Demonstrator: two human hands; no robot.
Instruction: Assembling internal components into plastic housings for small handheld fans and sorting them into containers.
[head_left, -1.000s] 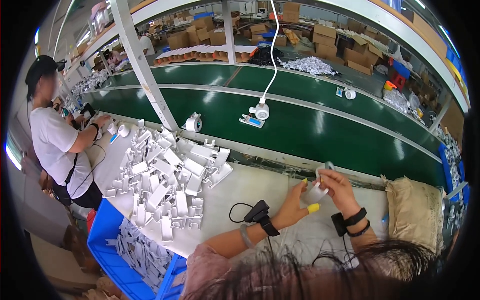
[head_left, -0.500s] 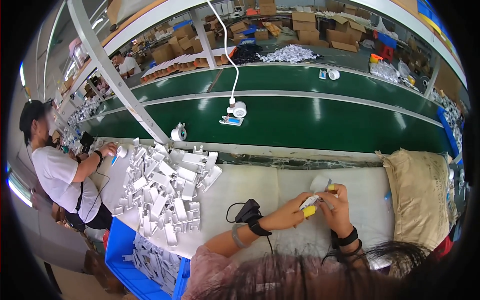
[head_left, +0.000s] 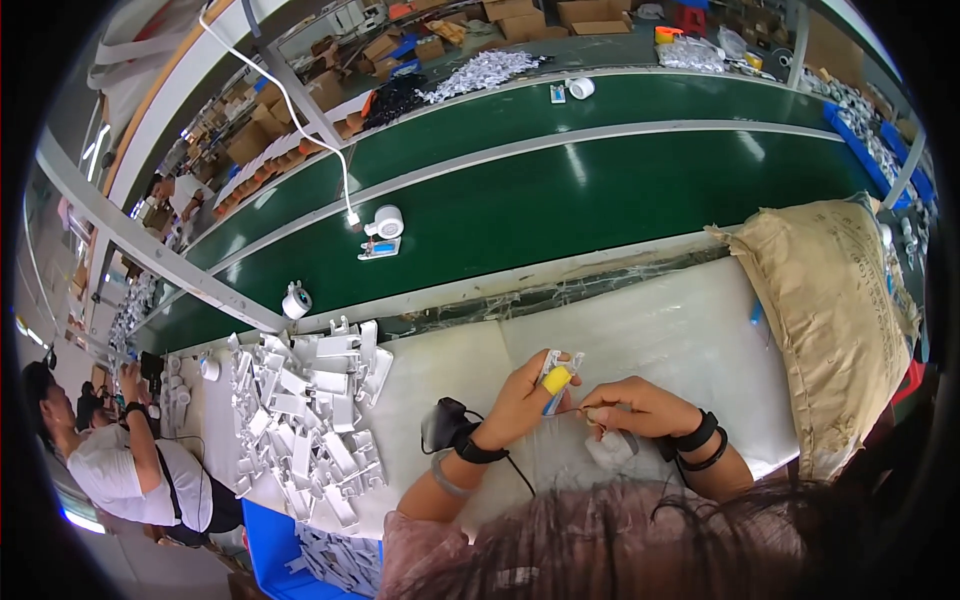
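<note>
My left hand [head_left: 518,402] is closed on a small white plastic housing [head_left: 553,362], with a yellow cover on the thumb and a blue part showing below it. From there a thin reddish wire [head_left: 571,411] runs across to my right hand [head_left: 640,408], whose fingers are pinched around its end. Beneath the right hand a white round part [head_left: 612,452] is partly seen near the pale worktop [head_left: 450,365]. Whether that part hangs or rests on the surface I cannot tell.
White plastic housings [head_left: 305,410] lie heaped to my left, above a blue bin [head_left: 268,550] of similar pieces. A brown sack [head_left: 825,310] stands at right. Beyond runs a green conveyor [head_left: 600,200] carrying white round units [head_left: 386,221]. Another person [head_left: 140,465] works at far left.
The view has turned and tilted. My hands have drawn apart, with a wire now visible between them. The white round part has come from beyond my hands to below the right one.
</note>
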